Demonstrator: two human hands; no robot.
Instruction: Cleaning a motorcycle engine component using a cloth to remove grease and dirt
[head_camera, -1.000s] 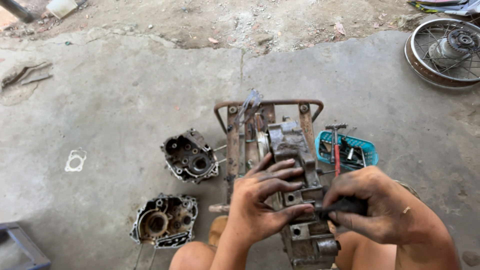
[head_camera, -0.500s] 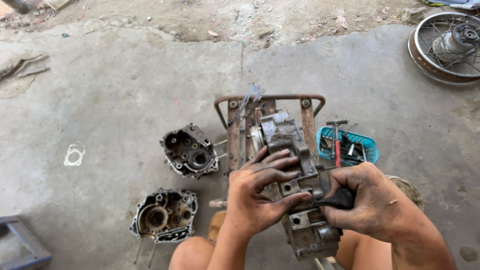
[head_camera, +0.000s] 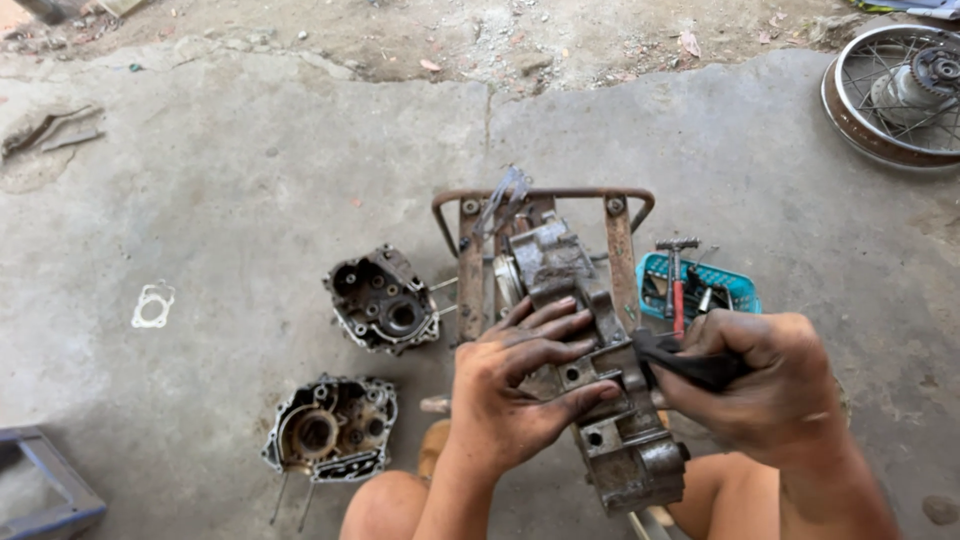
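A greasy grey engine crankcase (head_camera: 570, 270) lies on a rusty metal stand (head_camera: 470, 260) in front of me. My left hand (head_camera: 515, 385) presses flat on its near part, fingers spread over the casing. My right hand (head_camera: 760, 385) grips a black tool handle (head_camera: 690, 368) whose tip meets the right side of the crankcase. My bare knees show at the bottom edge.
Two separate engine case halves (head_camera: 383, 300) (head_camera: 328, 428) lie on the concrete to the left, and a white gasket (head_camera: 153, 305) farther left. A blue basket of tools (head_camera: 700, 285) stands right of the stand. A spoked wheel (head_camera: 900, 90) lies at top right, a blue frame (head_camera: 50, 485) at bottom left.
The view has shifted slightly. Both hands stay on the crankcase; my right hand with the black tool has moved a little closer to the casing's side.
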